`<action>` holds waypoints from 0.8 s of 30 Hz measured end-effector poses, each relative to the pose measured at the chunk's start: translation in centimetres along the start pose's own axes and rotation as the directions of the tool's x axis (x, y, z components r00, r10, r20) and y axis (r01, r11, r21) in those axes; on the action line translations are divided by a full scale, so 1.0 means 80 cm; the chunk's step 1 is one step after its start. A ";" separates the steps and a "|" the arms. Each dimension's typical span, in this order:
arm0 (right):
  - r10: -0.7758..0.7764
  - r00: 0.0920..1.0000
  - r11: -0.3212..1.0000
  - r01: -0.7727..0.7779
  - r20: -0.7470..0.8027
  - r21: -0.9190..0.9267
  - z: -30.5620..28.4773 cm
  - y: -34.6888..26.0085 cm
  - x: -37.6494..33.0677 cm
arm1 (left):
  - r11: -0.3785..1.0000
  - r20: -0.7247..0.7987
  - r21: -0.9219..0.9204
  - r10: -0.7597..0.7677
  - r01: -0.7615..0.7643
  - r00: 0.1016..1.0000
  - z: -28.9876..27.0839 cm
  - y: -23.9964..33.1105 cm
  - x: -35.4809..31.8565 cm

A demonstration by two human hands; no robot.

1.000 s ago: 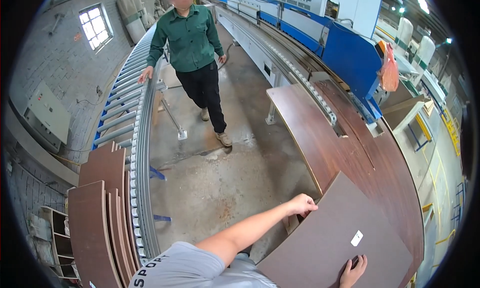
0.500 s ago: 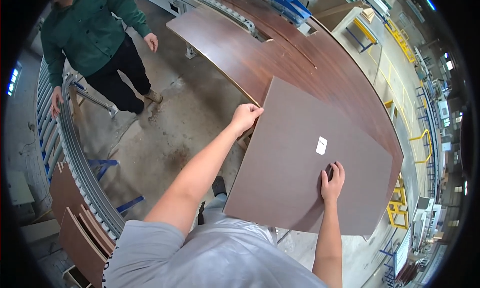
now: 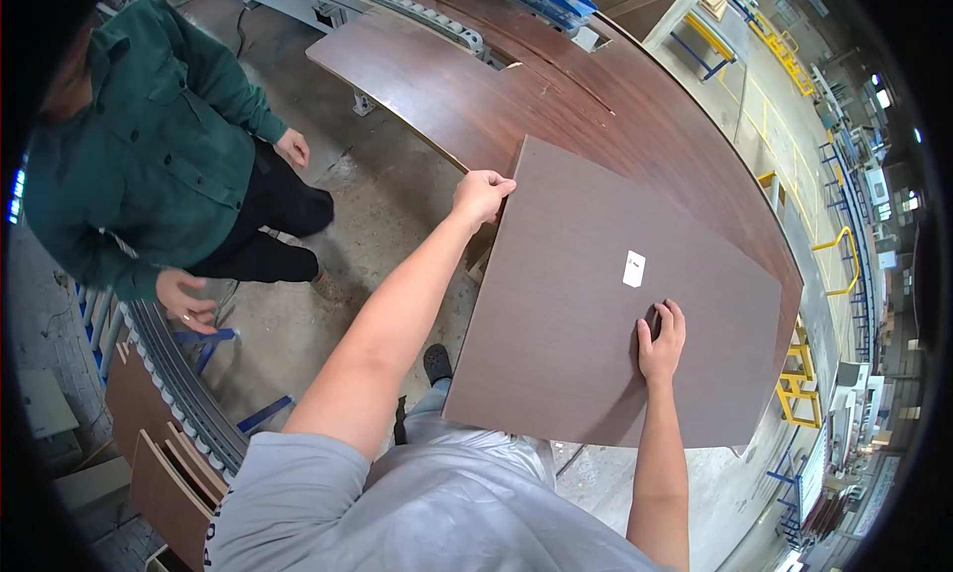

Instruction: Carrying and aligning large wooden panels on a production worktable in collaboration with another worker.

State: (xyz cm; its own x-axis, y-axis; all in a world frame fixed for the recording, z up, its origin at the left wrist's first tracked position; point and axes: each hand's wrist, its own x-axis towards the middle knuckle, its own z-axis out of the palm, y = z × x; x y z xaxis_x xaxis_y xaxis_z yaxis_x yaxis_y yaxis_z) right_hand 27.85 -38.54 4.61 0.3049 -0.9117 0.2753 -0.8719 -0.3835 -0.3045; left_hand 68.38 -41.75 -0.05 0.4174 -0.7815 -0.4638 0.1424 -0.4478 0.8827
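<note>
A flat brown board [image 3: 566, 344] with a small white label [image 3: 633, 268] lies in front of me, its far part over a larger reddish-brown wood-grain tabletop [image 3: 556, 105]. My left hand [image 3: 480, 197] is closed on the board's left edge near its far corner, thumb and fingers pinched there. Lower right of the label, my right hand [image 3: 662, 346] rests on the board's face with fingers apart and slightly bent, gripping nothing. The board's near edge reaches my waist. Its underside is hidden.
A person in a green shirt [image 3: 159, 155] stands at the left, beside a curved roller conveyor [image 3: 169, 363]. Several brown panels [image 3: 164, 493] lean below it. Blue machinery [image 3: 556, 1] stands beyond the tabletop, and yellow metal frames [image 3: 794, 388] are at the right.
The person in green has come closer to me, and their hand has left the conveyor rail. My hands keep their places on the board, which sits slightly higher in view.
</note>
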 end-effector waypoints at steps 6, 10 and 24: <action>-0.024 0.999 1.000 0.024 -0.022 0.002 0.000 0.002 0.000 | 0.992 -0.076 -0.018 0.120 -0.121 0.990 0.004 -0.011 -0.010; -0.026 0.999 1.000 0.026 -0.030 0.010 0.001 0.003 0.000 | 0.921 0.124 -0.390 0.047 0.005 0.991 -0.002 -0.032 -0.039; -0.003 1.000 1.000 0.003 -0.016 0.001 0.000 0.004 -0.001 | 0.888 0.142 -0.458 0.039 0.030 0.989 -0.003 -0.095 -0.108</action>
State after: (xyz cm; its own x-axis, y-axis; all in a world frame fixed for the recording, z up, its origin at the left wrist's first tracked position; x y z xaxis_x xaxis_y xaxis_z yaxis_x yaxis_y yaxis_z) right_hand 27.53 -38.63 4.48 0.3010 -0.9082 0.2910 -0.8707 -0.3861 -0.3046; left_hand 63.92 -31.50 -2.71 0.2913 -0.8522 -0.4347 0.5501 -0.2225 0.8049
